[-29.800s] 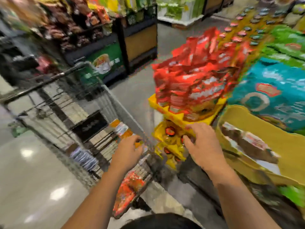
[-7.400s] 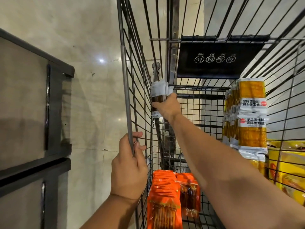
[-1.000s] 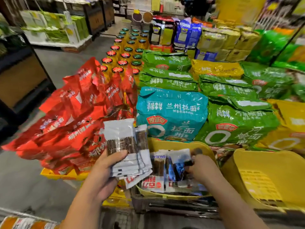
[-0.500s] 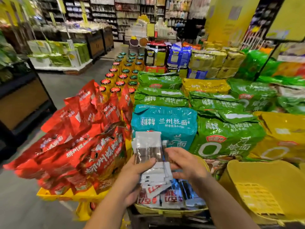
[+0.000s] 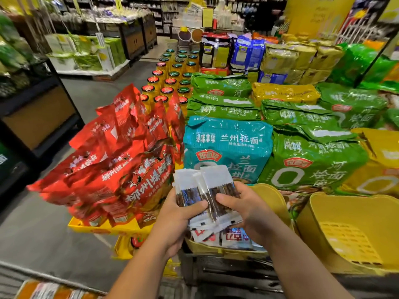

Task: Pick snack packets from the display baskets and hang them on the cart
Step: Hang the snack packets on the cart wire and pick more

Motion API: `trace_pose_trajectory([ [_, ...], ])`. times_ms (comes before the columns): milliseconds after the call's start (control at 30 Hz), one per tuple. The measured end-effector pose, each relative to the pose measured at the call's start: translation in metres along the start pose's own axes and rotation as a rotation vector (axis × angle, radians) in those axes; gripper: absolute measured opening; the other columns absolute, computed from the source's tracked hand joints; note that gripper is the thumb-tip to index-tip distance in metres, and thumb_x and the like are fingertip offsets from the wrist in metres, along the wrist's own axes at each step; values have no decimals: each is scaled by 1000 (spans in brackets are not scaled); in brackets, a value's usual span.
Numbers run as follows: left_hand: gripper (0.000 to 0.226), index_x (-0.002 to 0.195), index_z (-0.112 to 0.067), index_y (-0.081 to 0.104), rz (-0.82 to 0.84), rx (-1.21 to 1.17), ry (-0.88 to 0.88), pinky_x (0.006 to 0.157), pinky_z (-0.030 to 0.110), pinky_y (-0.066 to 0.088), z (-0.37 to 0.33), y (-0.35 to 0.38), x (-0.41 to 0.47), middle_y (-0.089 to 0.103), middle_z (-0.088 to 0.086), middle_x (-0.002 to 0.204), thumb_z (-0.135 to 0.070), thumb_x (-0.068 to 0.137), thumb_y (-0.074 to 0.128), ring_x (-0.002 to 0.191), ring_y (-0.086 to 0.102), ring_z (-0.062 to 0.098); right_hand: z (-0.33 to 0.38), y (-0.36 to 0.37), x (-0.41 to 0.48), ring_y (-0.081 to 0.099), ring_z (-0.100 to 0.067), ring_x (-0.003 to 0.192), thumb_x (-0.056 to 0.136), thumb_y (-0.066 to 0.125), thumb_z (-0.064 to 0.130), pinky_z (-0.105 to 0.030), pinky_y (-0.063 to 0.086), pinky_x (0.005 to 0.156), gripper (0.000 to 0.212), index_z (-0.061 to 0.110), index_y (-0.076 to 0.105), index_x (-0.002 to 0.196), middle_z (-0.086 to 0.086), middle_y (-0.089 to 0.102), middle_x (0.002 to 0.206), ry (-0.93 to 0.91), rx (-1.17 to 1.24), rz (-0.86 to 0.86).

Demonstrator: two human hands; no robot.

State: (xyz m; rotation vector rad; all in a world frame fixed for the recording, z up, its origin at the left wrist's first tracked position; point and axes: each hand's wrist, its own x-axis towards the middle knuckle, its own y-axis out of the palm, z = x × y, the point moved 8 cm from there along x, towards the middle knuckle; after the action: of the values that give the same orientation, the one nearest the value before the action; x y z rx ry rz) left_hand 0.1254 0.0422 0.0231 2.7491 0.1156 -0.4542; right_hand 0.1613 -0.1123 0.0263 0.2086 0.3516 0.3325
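I hold a stack of white snack packets [image 5: 205, 182] with dark sticks showing through clear windows, above a yellow display basket [image 5: 278, 203]. My left hand [image 5: 179, 214] grips the stack from the left, thumb across its front. My right hand [image 5: 241, 208] grips its right side, thumb on the front packet. More white packets with red print [image 5: 228, 236] lie in the basket under my hands. A strip of the cart [image 5: 13, 275] with orange packets [image 5: 41, 291] on it shows at the bottom left.
Red bags [image 5: 121, 169] are piled in a yellow tray [image 5: 101, 228] to the left. Teal [image 5: 226, 145] and green [image 5: 311, 162] noodle packs lie behind the basket. Another yellow basket [image 5: 349, 229] stands at the right. Jars [image 5: 170, 83] and shelving stand further back, with grey aisle floor at the left.
My right hand came out of the basket and joined the left on the packet stack. The stack has risen a little above the basket and the view has lifted.
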Motion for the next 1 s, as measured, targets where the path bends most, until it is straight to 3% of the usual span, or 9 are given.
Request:
trace_pose_trajectory([
  [100, 52, 129, -14, 59, -45, -16, 35, 87, 55, 59, -4, -11, -1, 75, 14, 114, 6, 83, 74, 102, 73, 36, -5, -5, 1, 69, -39, 109, 80, 81, 12, -56, 54, 94, 51, 9, 61, 127, -17, 72, 119, -5, 13, -15],
  [233, 56, 126, -13, 61, -121, -63, 62, 72, 44, 60, -10, -35, 1, 76, 15, 107, 3, 75, 76, 94, 75, 35, -4, -51, -4, 74, -33, 98, 85, 75, 6, -51, 57, 92, 25, 11, 72, 110, -14, 76, 107, 13, -161, -259],
  [400, 60, 128, -14, 60, -155, -104, 104, 68, 41, 59, -19, -51, 5, 76, 15, 108, -2, 71, 77, 93, 75, 34, -8, -49, 1, 74, -24, 84, 85, 79, 11, -29, 56, 63, 15, 14, 73, 99, -4, 78, 91, 30, -349, -328],
  [533, 47, 122, -17, 62, -120, -108, 58, 69, 42, 59, -10, -44, 4, 77, 14, 104, 4, 81, 72, 88, 75, 32, -18, -22, 10, 59, -12, 77, 89, 74, 31, -20, 39, 56, 18, 28, 62, 76, 11, 64, 77, -29, -983, -363],
  [700, 50, 125, -14, 61, -57, -115, 24, 76, 47, 61, -5, -36, 4, 76, 17, 108, 5, 81, 72, 95, 74, 36, 1, -67, -6, 57, -17, 79, 89, 74, 36, -21, 37, 55, 19, 37, 55, 86, 15, 58, 77, -9, -1025, -497],
  [800, 49, 125, -16, 61, -14, -112, 19, 79, 46, 61, -3, -27, 5, 76, 15, 109, 6, 83, 71, 97, 74, 34, -7, -86, -11, 60, -26, 110, 91, 67, 50, -35, 50, 81, 31, 38, 65, 120, 1, 68, 113, 187, -1490, -410],
  [867, 48, 125, -17, 62, 8, -84, 28, 83, 46, 59, -4, -19, 5, 76, 13, 111, 5, 83, 72, 99, 74, 33, 3, -90, -16, 57, -26, 119, 96, 59, 50, -36, 46, 95, 39, 28, 69, 126, -3, 66, 129, 117, -1409, -515],
  [933, 42, 123, -19, 63, 20, -60, 32, 87, 45, 58, -4, -10, 5, 76, 10, 111, 0, 87, 71, 101, 74, 30, 18, -77, -21, 62, -24, 104, 101, 53, 45, -36, 45, 86, 39, 14, 75, 112, -8, 71, 118, -35, -991, -546],
  [1000, 27, 123, -18, 64, 48, -83, -6, 87, 45, 58, 1, 1, 7, 76, 10, 113, -11, 97, 60, 100, 74, 28, 12, -49, -16, 62, -19, 82, 102, 53, 43, -34, 47, 75, 38, 11, 74, 106, -5, 71, 97, -8, -442, -389],
])
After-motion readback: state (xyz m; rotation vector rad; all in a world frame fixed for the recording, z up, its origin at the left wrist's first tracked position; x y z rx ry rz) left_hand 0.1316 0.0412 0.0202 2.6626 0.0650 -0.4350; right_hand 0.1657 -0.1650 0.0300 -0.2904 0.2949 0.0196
